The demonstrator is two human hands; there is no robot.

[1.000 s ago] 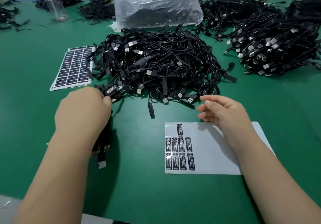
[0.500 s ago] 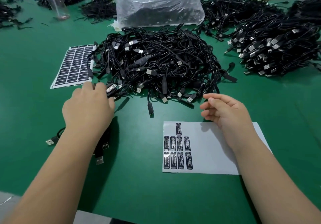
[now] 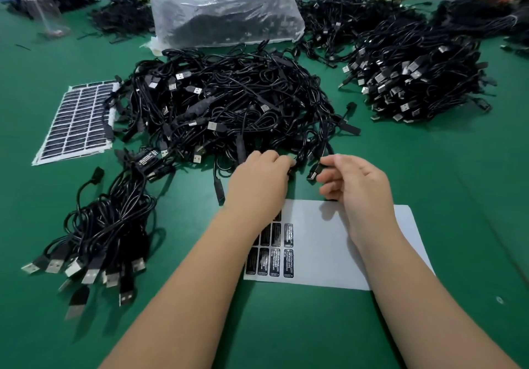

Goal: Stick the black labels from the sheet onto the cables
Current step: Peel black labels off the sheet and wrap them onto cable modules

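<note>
Far left of the fingers: full label sheet (image 3: pixel 77 122), flat on green table (image 3: pixel 429 174), well apart from both hands

Left and nearer than the fingers: bundle of labelled cables (image 3: pixel 106 225), plugs fanned toward the viewer

Beyond the fingers: main tangle of cables (image 3: pixel 229 105), touching the fingertips at its near edge

Left hand (image 3: pixel 257 185): palm down, fingers curled into near edge of the tangle; fingertips hidden behind knuckles, so grip on a cable likely but not confirmed

Between the hands: USB plug (image 3: pixel 313 171) on one cable end

Right hand (image 3: pixel 357 185): thumb and forefinger narrow, pinching at the cable just beside the plug; remaining fingers loosely curled

Below the wrists: near label sheet (image 3: pixel 343 254), with black labels (image 3: pixel 288 262) in two rows, partly covered by left forearm

Right of the fingers, well apart: second cable heap (image 3: pixel 415 82)

Risks:
- Dragging several looped cables out together, cause: tangle
- Shifting or creasing the near sheet, cause: forearms resting over it
- Mixing with labelled bundle, cause: closeness to the tangle

Not determinable: label count under forearm; label text, too small; contents of plastic bag (image 3: pixel 226 10); blurred bottle (image 3: pixel 43 13) at far left
</note>
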